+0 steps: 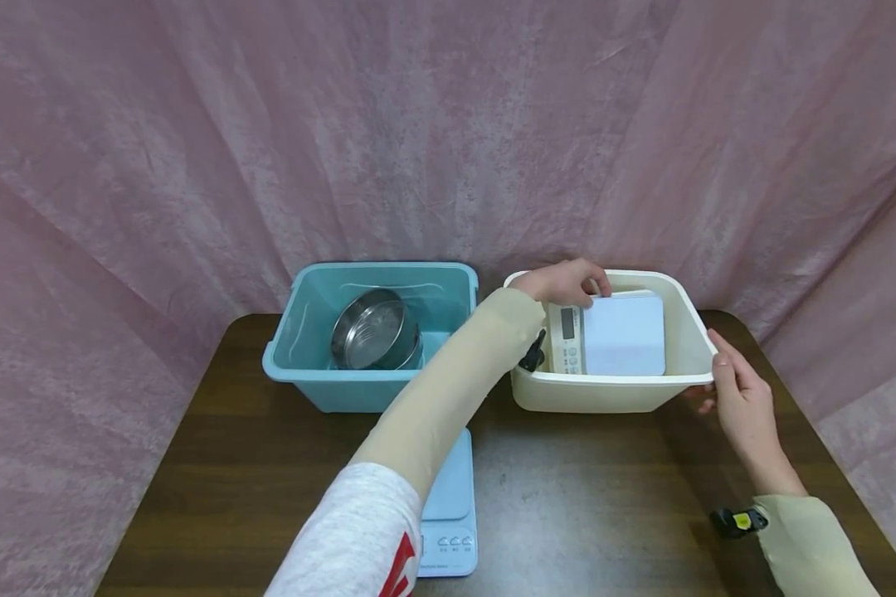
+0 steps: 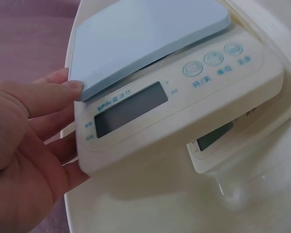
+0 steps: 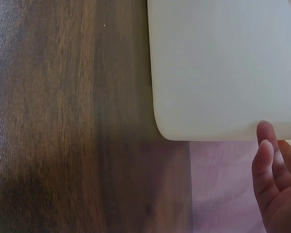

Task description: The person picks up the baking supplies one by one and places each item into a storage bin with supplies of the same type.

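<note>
My left hand (image 1: 567, 282) reaches into the white bin (image 1: 593, 396) and grips a corner of a white kitchen scale (image 1: 623, 336) with a pale blue platform. In the left wrist view, the thumb of that hand (image 2: 26, 141) lies on the corner of the scale (image 2: 150, 111), its fingers at the side and underneath. Below it inside the bin, part of a second scale (image 2: 216, 137) shows, tilted. At the bin's right end, my right hand (image 1: 742, 406) holds the rim, thumb outside; in the right wrist view its fingers (image 3: 266, 158) touch the bin wall.
To the left stands a blue bin (image 1: 358, 390) with round metal pans (image 1: 373, 332) inside. A light blue scale (image 1: 448, 531) lies on the brown table (image 1: 567, 481), partly hidden by my left sleeve. A pink curtain (image 1: 448, 133) hangs behind both bins.
</note>
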Demonstrator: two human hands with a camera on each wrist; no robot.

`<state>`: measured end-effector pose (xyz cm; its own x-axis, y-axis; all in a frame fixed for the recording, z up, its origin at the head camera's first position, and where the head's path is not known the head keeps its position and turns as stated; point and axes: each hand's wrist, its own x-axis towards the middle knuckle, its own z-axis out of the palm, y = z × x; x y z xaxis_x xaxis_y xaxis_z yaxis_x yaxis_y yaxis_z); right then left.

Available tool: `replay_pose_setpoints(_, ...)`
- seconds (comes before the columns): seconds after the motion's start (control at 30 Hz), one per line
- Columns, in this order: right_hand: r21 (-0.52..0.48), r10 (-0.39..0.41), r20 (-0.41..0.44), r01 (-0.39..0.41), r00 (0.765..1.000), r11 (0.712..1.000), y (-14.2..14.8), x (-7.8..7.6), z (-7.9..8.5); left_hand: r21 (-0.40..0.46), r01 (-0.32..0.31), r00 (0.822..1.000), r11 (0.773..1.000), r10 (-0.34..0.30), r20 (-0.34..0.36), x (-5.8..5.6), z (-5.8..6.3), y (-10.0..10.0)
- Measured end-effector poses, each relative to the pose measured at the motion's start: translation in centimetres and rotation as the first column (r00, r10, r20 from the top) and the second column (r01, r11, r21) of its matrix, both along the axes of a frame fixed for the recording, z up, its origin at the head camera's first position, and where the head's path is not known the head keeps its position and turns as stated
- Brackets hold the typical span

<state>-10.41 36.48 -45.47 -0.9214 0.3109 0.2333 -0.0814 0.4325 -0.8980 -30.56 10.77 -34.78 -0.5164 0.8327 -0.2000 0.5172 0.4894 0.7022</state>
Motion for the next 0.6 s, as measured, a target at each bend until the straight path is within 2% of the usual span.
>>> replay_pose_setpoints(0.13, -0.004, 0.009, -0.008, -0.009, 1.0, 1.0, 0.0, 0.0, 0.0, -0.057, -0.006, 1.0, 0.998, 0.005, -0.016, -0.1, -0.3, -0.1)
replay_pose_setpoints(0.3, -0.008, 0.01, -0.011, -0.01, 1.0, 1.0, -0.1, 0.2, 0.1, -0.107, -0.011, 1.0, 0.994, 0.012, 0.016, -0.3, -0.7, -0.2)
replay_pose_setpoints(0.4, -0.009, 0.01, -0.016, -0.011, 1.0, 1.0, -0.2, 0.3, 0.3, -0.086, -0.034, 0.999, 0.996, 0.035, 0.012, -0.5, -0.7, -0.1)
replay_pose_setpoints(0.6, -0.008, 0.019, -0.017, -0.019, 1.0, 1.0, -0.2, 0.2, 0.4, 0.019, -0.092, 0.991, 0.996, 0.093, -0.1, -1.0, -0.7, 0.9)
